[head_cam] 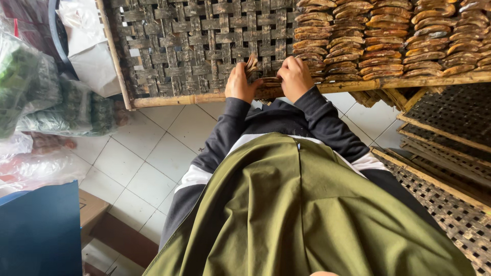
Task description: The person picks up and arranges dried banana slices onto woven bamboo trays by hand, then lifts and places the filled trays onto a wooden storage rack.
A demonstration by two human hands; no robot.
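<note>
My left hand [239,83] holds a small stack of brown dried slices [251,64] upright at the near edge of a woven bamboo tray [194,46]. Beside it, my right hand [295,76] presses down on slices lying flat on the tray [271,81]. To the right, many overlapping brown slices [388,38] lie in neat rows covering the tray. The left part of the tray is bare weave. My dark sleeves and a green cloth [307,214] fill the lower view.
Stacked woven trays [450,153] stand at the right. Plastic bags [41,102] with green and red contents lie on the white tiled floor [138,168] at the left. A blue sheet [38,230] and a cardboard box [92,209] are at the lower left.
</note>
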